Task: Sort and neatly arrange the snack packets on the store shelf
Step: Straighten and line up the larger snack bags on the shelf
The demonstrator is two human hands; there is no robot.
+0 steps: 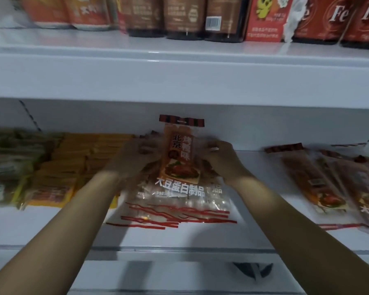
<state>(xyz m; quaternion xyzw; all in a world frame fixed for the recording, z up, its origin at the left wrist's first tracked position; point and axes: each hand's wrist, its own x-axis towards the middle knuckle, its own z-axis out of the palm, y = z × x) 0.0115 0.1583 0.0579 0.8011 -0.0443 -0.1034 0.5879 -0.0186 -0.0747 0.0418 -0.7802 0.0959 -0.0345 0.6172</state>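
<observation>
Head view, only one there is. Landmark: the clear red-striped packet stack (175, 201) lying flat mid-shelf on the white lower shelf (264, 235).

Left hand (134, 154) and right hand (219, 158) flank the top packet (180, 152) of that stack, one on each long edge. Its far end with the red header strip stands raised off the stack. Fingers of both hands curl in onto the packet sides, clamped on the film. My read: two-sided hold so the slippery film stays square while it gets aligned on the pile below.

Left of the stack: yellow packets (73, 167), touching or just overlapping its left edge. Further left, green packets (6, 162). Grouped by colour, so sorting looks partly done.

Right of the stack, apart: loose packets of the same print (328, 179), skewed and fanned. Probably next to be squared.

Above the stack: upper shelf (179, 67) with bottles (183, 15) and red boxes (264, 18).

Hard to see: fingertips are blurred and buried in glare, exact contact unclear. Stack count unreadable. Green and right-hand packets are cut off at the frame edges. Bottle tops cropped.
</observation>
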